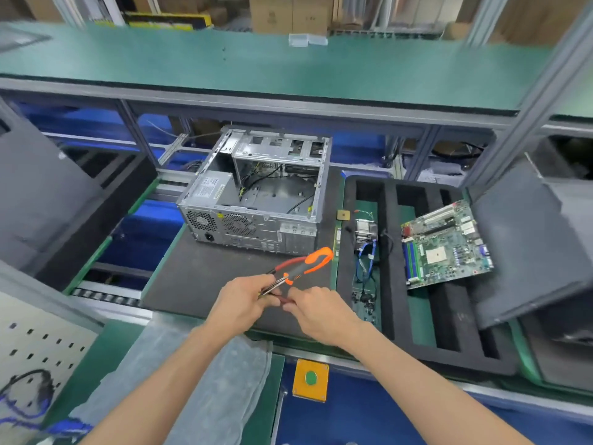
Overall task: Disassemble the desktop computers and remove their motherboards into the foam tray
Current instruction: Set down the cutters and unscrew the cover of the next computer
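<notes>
Over black mat: L hand gripped orange pliers, R hand pinched pliers' tip; motherboard lay tilted on foam tray.

We see our two bare forearms, with no sleeves, gloves or wristbands on them. Our left hand and right hand wear no rings. No watch or other marking shows on either wrist.

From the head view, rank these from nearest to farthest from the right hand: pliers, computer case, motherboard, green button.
1. Pliers, at the fingertips of the right hand.
2. Green button, just below, on the front edge.
3. Computer case and motherboard: too close to call; case behind, board right.
</notes>
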A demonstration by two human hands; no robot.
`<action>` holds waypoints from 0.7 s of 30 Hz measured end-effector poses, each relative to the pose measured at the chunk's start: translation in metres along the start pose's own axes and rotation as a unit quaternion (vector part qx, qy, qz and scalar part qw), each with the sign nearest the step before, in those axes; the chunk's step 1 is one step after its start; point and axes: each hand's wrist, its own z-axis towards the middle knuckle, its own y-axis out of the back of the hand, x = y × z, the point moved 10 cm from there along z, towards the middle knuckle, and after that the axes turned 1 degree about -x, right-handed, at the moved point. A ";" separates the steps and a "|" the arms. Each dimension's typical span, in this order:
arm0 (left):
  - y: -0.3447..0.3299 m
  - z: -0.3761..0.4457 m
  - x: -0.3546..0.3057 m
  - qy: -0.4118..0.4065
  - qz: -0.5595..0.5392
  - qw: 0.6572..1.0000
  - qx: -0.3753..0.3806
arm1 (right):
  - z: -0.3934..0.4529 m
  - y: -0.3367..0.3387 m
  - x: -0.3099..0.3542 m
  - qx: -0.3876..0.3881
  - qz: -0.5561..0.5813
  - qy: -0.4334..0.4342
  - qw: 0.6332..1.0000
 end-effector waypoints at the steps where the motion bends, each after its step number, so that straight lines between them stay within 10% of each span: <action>1: 0.002 0.006 -0.007 -0.005 -0.003 1.000 0.002 | 0.000 0.008 -0.004 -0.010 -0.009 -0.005 1.000; 21: 0.029 0.091 -0.174 -0.174 -0.014 0.982 -0.071 | -0.031 0.160 -0.088 -0.175 -0.073 -0.090 0.978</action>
